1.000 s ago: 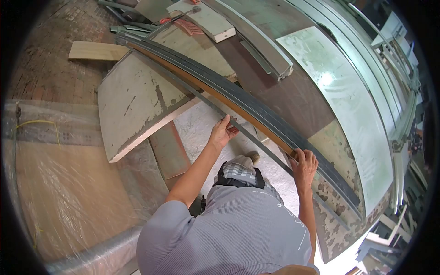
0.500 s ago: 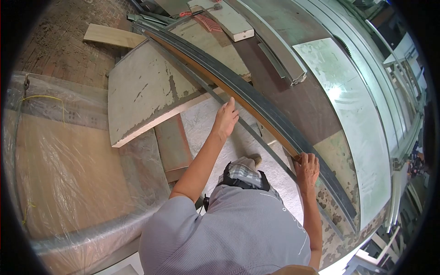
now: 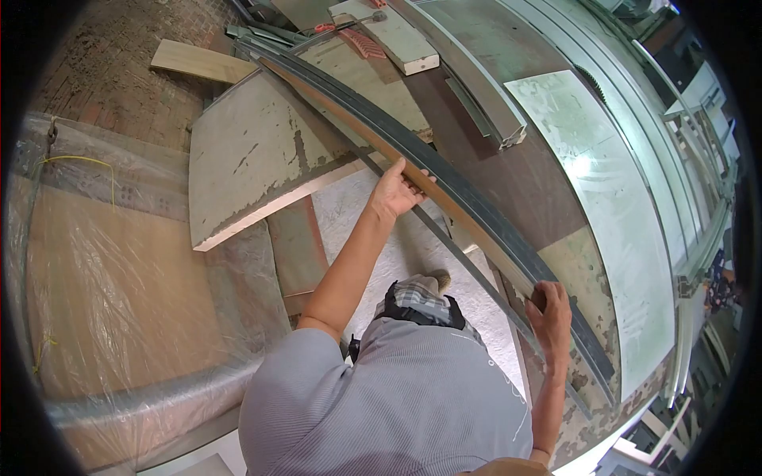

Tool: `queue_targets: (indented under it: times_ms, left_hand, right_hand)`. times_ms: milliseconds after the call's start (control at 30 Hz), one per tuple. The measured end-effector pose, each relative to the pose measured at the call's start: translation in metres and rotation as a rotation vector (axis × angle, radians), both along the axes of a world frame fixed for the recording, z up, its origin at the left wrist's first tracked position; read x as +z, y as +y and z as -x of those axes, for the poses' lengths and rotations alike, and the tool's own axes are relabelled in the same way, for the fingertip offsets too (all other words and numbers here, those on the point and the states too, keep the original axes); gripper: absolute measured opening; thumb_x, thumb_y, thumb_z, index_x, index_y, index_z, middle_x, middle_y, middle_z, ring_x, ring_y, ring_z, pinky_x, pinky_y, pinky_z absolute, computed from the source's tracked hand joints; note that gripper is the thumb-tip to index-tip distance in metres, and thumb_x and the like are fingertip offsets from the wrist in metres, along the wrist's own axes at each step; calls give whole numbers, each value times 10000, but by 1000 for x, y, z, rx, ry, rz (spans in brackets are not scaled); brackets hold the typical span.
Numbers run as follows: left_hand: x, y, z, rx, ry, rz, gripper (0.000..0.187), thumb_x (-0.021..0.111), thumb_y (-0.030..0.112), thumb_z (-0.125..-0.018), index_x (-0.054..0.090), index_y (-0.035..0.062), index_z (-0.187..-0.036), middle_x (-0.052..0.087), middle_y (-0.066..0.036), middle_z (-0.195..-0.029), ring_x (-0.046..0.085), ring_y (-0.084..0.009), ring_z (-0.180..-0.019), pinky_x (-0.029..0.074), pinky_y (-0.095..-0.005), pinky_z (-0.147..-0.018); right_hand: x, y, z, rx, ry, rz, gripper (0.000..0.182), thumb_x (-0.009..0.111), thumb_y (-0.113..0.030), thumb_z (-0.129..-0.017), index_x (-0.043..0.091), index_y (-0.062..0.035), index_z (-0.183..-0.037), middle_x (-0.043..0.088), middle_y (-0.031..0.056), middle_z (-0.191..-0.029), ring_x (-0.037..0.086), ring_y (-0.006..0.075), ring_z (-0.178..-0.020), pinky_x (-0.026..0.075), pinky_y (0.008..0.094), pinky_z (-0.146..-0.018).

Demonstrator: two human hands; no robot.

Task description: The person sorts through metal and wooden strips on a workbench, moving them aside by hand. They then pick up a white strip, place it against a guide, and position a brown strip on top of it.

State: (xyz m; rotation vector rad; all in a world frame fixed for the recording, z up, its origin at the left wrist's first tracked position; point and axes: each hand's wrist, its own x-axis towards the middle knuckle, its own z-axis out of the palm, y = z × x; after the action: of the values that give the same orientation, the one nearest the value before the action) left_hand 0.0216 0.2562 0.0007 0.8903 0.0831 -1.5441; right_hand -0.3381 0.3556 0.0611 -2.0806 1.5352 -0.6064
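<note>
Strip with the brown face [image 3: 470, 228] runs alongside dark grey profiles [image 3: 486, 214]; left hand [image 3: 395, 190] curls fingers over its edge, right hand [image 3: 552, 317] probably pinches it, hard to see. Uneven pulling could bend it.

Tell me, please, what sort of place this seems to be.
Probably a fabrication workshop: a long dark profile lies across worn boards, with a red-handled tool beyond and a large plastic-covered load at the left.
</note>
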Motion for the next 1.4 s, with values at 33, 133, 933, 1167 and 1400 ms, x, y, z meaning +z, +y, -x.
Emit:
queue_targets:
  times_ms: [33, 133, 933, 1167, 1400]
  left_hand:
    - [6, 6, 6, -25, 12, -44, 487, 417, 376, -946, 359, -22, -1221, 460, -208, -1187, 480, -383, -1116, 401, -535, -944]
    - [-14, 28, 21, -132, -57, 79, 444, 432, 381, -939, 393, 32, -1211, 496, -191, -1189, 510, -382, -1098, 445, -508, -908]
    - [14, 151, 161, -368, -215, 120, 384, 507, 385, -904, 406, 116, -1159, 600, -142, -1060, 633, -293, -884, 519, -430, -800]
    - [19, 145, 194, -540, -214, 134, 317, 461, 338, -932, 431, 146, -1182, 576, -176, -1126, 607, -335, -973, 473, -479, -870]
    - [9, 127, 217, -632, -211, 117, 327, 493, 323, -923, 417, 120, -1168, 576, -173, -1096, 611, -344, -952, 489, -480, -863]
  right_hand:
    - [4, 5, 9, 37, -25, -46, 309, 646, -26, -697, 556, -49, -991, 533, 109, -942, 548, 281, -900, 443, 366, -769]
    - [12, 23, 33, 39, -78, -177, 344, 646, -7, -705, 564, -37, -1038, 520, 94, -913, 551, 232, -806, 442, 300, -729]
    - [-42, 180, 198, -262, -619, -807, 454, 717, -191, -696, 590, -7, -1091, 541, 10, -866, 505, 110, -811, 399, 237, -719]
    - [-57, 238, 213, -362, -759, -776, 341, 673, -108, -753, 608, 2, -1069, 618, 35, -917, 553, 108, -852, 420, 235, -746]
    - [-71, 257, 218, -489, -804, -781, 325, 667, -85, -743, 621, -11, -1056, 600, 4, -923, 540, 96, -842, 417, 230, -756]
